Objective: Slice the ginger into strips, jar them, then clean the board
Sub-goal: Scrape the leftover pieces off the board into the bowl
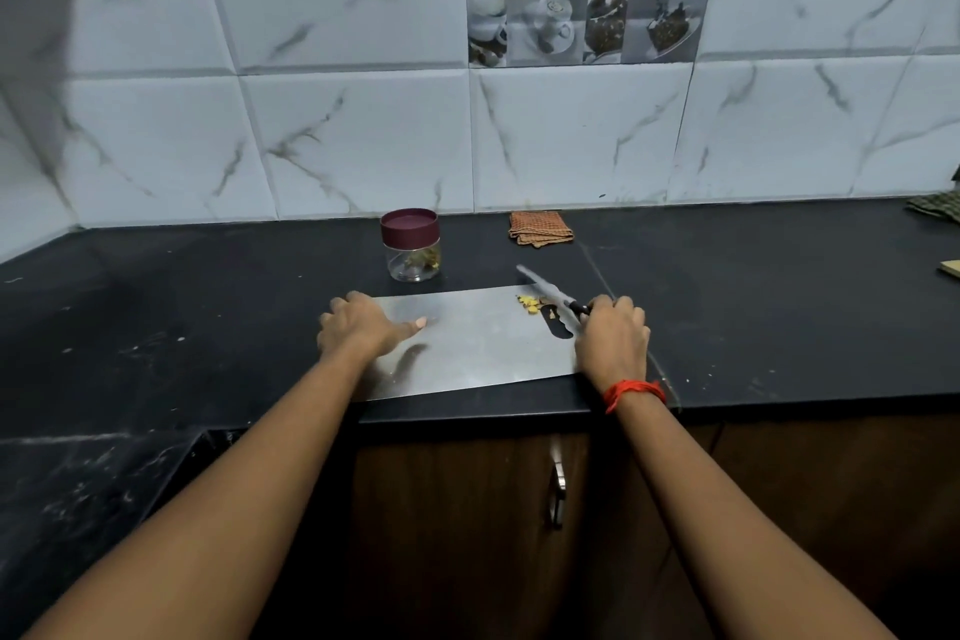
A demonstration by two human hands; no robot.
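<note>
Small yellow ginger pieces (pixel 529 304) lie at far right of flat steel cutting board (pixel 467 343). Right hand (pixel 613 338) grips dark-handled knife (pixel 550 296), blade tilted over them. Left hand (pixel 358 327) on board's left end, fingers bent, thumb flat; grip unclear. Behind: clear maroon-lidded jar (pixel 410 244) holding strips, folded orange checked cloth (pixel 540 229). Black stone counter (pixel 208 317), white marbled wall tiles (pixel 363 135).

wall (pixel 363 140): white marble tiles | counter (pixel 208 307): black | cabinet (pixel 467 509): brown wood
</note>
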